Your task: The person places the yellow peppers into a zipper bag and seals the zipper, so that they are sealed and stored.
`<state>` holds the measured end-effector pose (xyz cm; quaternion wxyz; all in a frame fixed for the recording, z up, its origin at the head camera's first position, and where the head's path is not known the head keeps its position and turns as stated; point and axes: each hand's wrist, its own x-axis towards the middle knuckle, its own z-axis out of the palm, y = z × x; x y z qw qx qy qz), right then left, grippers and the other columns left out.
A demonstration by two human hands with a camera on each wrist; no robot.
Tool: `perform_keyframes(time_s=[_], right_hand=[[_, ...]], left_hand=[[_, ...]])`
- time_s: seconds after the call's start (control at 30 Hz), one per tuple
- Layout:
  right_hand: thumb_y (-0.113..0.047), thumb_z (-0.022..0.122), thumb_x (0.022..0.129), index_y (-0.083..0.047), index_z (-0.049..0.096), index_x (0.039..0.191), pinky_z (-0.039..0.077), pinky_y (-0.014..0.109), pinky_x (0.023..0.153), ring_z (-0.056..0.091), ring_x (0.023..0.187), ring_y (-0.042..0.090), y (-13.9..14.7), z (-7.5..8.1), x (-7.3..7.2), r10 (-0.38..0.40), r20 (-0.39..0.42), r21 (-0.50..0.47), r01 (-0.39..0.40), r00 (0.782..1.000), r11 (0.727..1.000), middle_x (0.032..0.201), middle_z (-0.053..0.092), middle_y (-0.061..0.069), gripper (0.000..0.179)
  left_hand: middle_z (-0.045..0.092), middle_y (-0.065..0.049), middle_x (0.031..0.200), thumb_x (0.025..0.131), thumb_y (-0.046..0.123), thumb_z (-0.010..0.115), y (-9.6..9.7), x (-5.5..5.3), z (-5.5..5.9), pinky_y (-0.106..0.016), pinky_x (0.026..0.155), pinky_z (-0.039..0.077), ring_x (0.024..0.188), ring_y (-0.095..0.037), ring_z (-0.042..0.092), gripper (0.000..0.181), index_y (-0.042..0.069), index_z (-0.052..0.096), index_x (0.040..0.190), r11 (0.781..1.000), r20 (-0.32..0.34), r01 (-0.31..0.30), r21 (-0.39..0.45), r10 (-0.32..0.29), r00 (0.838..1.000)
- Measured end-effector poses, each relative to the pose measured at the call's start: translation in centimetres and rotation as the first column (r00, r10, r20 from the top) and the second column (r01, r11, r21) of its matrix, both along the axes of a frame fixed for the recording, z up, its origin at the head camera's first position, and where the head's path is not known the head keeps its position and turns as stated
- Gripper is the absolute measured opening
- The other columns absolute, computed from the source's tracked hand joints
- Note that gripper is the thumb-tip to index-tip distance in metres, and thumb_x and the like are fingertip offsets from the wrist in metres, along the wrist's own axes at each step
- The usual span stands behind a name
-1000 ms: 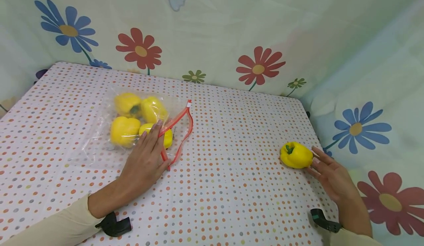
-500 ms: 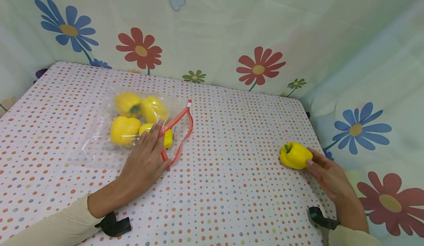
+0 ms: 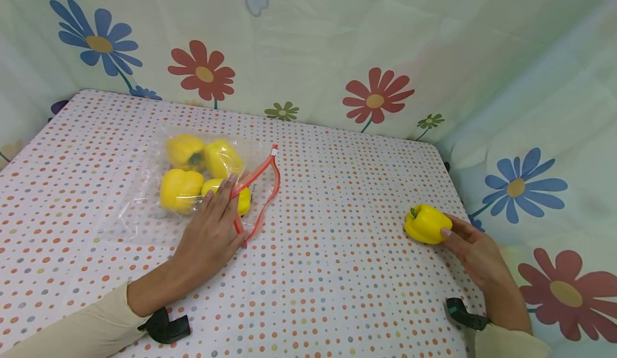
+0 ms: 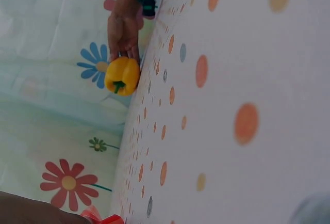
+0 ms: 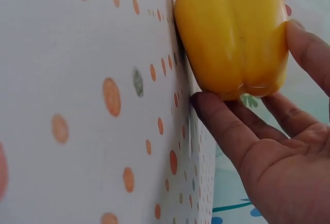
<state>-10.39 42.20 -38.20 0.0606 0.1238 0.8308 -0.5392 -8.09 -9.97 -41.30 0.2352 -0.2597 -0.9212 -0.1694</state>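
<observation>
My right hand (image 3: 479, 256) grips a yellow bell pepper (image 3: 426, 224) by its blunt end, at the table's right side. Thumb and fingers spread round that end in the right wrist view, with the pepper (image 5: 232, 33) close against the dotted cloth. Its green stem points away from the hand. On the left lies a clear zip bag (image 3: 137, 213) with several yellow bell peppers (image 3: 182, 191) inside. My left hand (image 3: 209, 235) rests flat over the bag's mouth, fingers straight, partly covering one pepper. The bag's red zip edge (image 3: 277, 181) gapes to the right.
A white table (image 3: 328, 272) with coloured dots lies under everything. Floral curtains (image 3: 308, 42) stand behind it and along its right side. Each wrist wears a black camera mount, such as the one on the left wrist (image 3: 166, 328).
My right hand has closed its fingers and thumb on the pepper and shifted it slightly left, tilting it a little. The left hand and the bag have stayed put.
</observation>
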Motion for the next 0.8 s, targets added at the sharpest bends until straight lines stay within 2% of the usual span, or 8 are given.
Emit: perform_keyframes(time_s=[0.17,0.3,0.43,0.5,0.6,0.73,0.8], right_hand=[[-0.037,0.059,0.096,-0.001,0.018,0.154,0.047,0.014,0.084,0.045,0.116,0.014,-0.5,0.2,-0.2,0.011,0.000,0.031,-0.011,1.000,0.999,0.153,0.019,0.027,0.080],[-0.044,0.053,0.097,-0.004,0.017,0.155,0.047,0.016,0.085,0.040,0.126,0.027,-1.2,0.5,-0.5,-0.008,0.015,0.049,0.007,1.000,0.999,0.155,0.017,0.026,0.079],[-0.044,0.053,0.096,-0.007,0.017,0.155,0.047,0.019,0.087,0.034,0.133,0.035,-2.2,0.9,-0.9,-0.019,-0.006,0.016,0.020,1.000,1.000,0.155,0.017,0.024,0.079],[-0.042,0.055,0.096,-0.006,0.018,0.155,0.047,0.020,0.087,0.036,0.132,0.033,-2.8,1.1,-1.1,-0.012,-0.029,-0.004,0.012,0.999,1.000,0.154,0.019,0.023,0.079],[-0.035,0.060,0.095,-0.003,0.025,0.153,0.049,0.020,0.086,0.045,0.124,0.024,-3.6,1.0,-1.4,0.003,-0.082,-0.083,-0.009,0.997,0.997,0.147,0.030,0.019,0.075],[-0.029,0.065,0.093,-0.003,0.036,0.148,0.050,0.018,0.084,0.053,0.111,0.011,-4.8,0.9,-1.8,0.028,-0.141,-0.140,-0.048,0.990,0.989,0.134,0.044,0.006,0.067],[-0.029,0.066,0.093,-0.003,0.038,0.147,0.050,0.019,0.085,0.054,0.110,0.010,-5.4,0.9,-2.1,0.055,-0.161,-0.136,-0.077,0.985,0.988,0.133,0.046,0.006,0.066]], left_hand=[[0.013,-0.023,0.159,0.072,0.018,0.086,0.0,0.0,0.0,-0.050,0.114,0.020,0.144,-0.035,0.019,0.093,-0.018,0.034,0.140,1.000,-0.002,0.000,-0.001,0.000,1.000],[0.013,-0.023,0.159,0.073,0.018,0.086,0.0,0.0,0.0,-0.050,0.115,0.019,0.145,-0.035,0.018,0.092,-0.018,0.034,0.140,1.000,0.002,0.001,-0.006,-0.001,1.000],[0.013,-0.023,0.158,0.073,0.018,0.085,0.1,0.0,0.1,-0.049,0.115,0.018,0.145,-0.035,0.018,0.092,-0.018,0.034,0.140,1.000,0.003,-0.003,-0.016,0.003,1.000],[0.013,-0.023,0.158,0.073,0.018,0.085,0.1,0.0,0.1,-0.049,0.115,0.018,0.145,-0.035,0.018,0.091,-0.018,0.034,0.140,1.000,0.002,-0.004,-0.018,0.004,1.000],[0.013,-0.024,0.158,0.074,0.019,0.085,0.1,0.0,0.1,-0.049,0.115,0.018,0.144,-0.035,0.018,0.091,-0.018,0.034,0.140,1.000,0.000,-0.001,-0.018,0.001,1.000],[0.014,-0.024,0.158,0.072,0.016,0.086,0.1,0.0,0.0,-0.049,0.115,0.018,0.145,-0.035,0.018,0.095,-0.017,0.031,0.142,1.000,0.006,0.006,0.014,-0.006,1.000],[0.014,-0.023,0.158,0.072,0.014,0.086,0.0,0.0,0.0,-0.048,0.115,0.017,0.145,-0.034,0.017,0.096,-0.017,0.030,0.143,0.999,0.008,0.009,0.031,-0.009,1.000]])
